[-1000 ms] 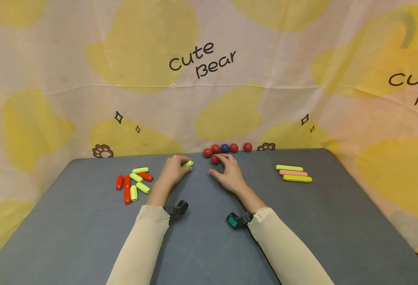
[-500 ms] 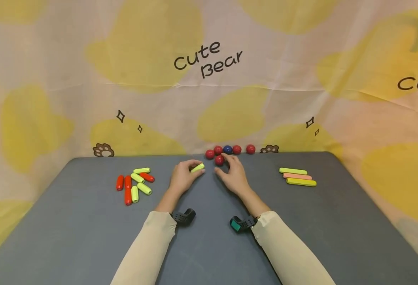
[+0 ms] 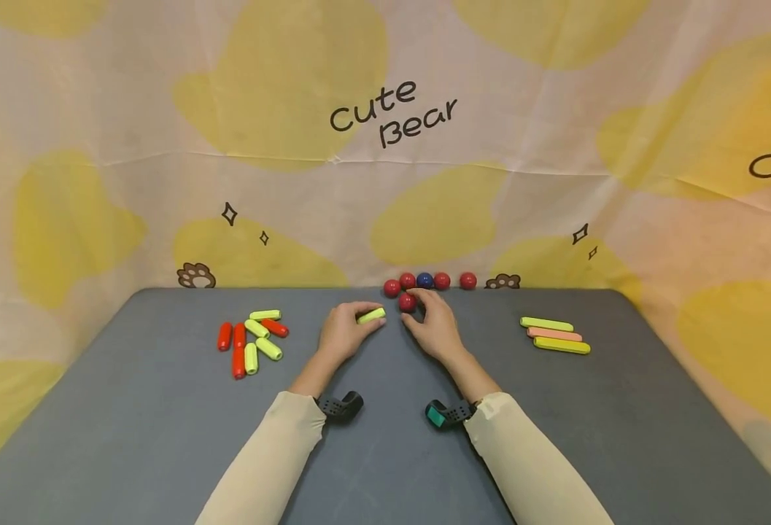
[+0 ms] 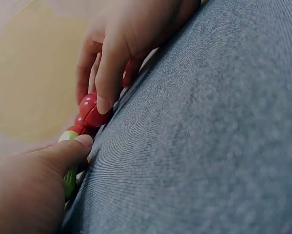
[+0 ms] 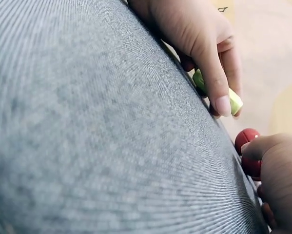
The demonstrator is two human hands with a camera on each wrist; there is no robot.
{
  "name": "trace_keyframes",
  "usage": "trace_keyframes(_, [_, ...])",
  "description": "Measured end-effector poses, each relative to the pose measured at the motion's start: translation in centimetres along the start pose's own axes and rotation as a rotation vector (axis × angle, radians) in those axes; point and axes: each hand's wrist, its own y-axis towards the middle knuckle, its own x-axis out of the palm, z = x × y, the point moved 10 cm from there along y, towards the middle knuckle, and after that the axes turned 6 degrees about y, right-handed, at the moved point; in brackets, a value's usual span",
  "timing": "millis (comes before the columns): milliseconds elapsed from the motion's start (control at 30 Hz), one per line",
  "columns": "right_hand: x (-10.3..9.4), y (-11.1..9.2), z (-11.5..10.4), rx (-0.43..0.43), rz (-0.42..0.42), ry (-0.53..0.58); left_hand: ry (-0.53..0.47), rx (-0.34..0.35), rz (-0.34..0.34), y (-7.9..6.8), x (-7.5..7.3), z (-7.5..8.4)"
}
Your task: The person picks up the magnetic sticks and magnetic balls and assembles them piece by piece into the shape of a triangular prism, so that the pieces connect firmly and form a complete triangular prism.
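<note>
My left hand (image 3: pixel 342 332) pinches a short yellow-green tube (image 3: pixel 372 316) between thumb and fingers, one end pointing toward the right hand. Just across a small gap, my right hand (image 3: pixel 440 328) grips a red ball (image 3: pixel 408 303) with its thumb and fingertips. In the left wrist view, that red ball (image 4: pixel 95 111) has a seam line and sits between the right thumb and fingers, close to the tube. Behind it, along the table's far edge, are more red balls (image 3: pixel 392 289) and one blue ball (image 3: pixel 425 280), partly close behind the right fingers.
To the left lies a loose cluster of red tubes (image 3: pixel 238 360) and yellow-green tubes (image 3: pixel 269 348) with holes in their ends. Three longer sticks, two yellowish and one pink stick (image 3: pixel 554 334), lie side by side at the right. A patterned cloth (image 3: pixel 280 204) hangs behind the table (image 3: pixel 385 467).
My left hand has moved right with the yellow-green tube, toward the red ball, and the tube shows more plainly. The right hand stays around its ball. The head view has shifted slightly.
</note>
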Motion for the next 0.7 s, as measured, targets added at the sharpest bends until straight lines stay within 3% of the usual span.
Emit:
trace_keyframes(333, [-0.49, -0.37, 0.0, 0.033, 0.059, 0.052, -0.012, 0.002, -0.001, 0.14, 0.25, -0.24])
trace_keyframes(567, [-0.31, -0.38, 0.02, 0.043, 0.062, 0.285, -0.022, 0.021, -0.011, 0.16, 0.33, 0.02])
trace_keyframes(700, [0.02, -0.44, -0.26, 0.047, 0.033, 0.332, -0.031, 0.041, -0.016, 0.18, 0.39, 0.2])
